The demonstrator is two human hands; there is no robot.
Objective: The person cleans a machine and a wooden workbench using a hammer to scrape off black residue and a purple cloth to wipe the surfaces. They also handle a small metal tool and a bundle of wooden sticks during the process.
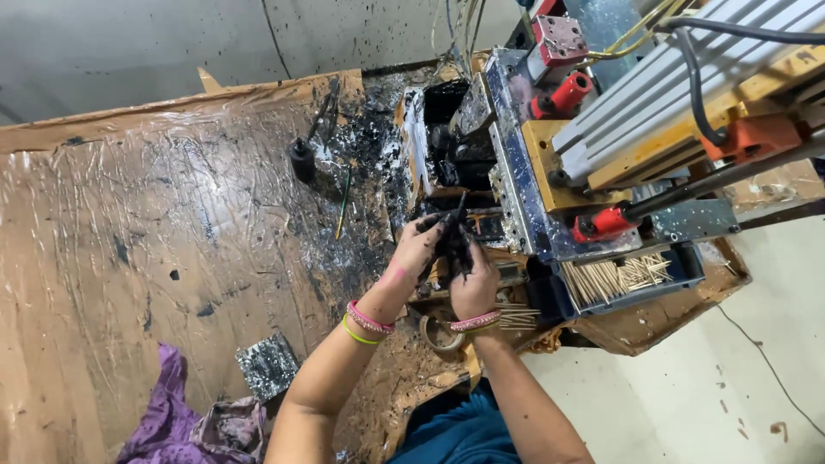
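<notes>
Head view: both hands, left [418,249] and right [473,283], close on a black paste lump [453,245] just before the machine [550,172], kneading it.

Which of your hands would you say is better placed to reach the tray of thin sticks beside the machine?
Probably the right hand: it sits nearer the tray of sticks. The left hand lies farther away, and both are on the black lump.

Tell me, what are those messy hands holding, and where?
Both hands pinch a black, sticky clump: left hand at its top, right hand underneath.
</notes>
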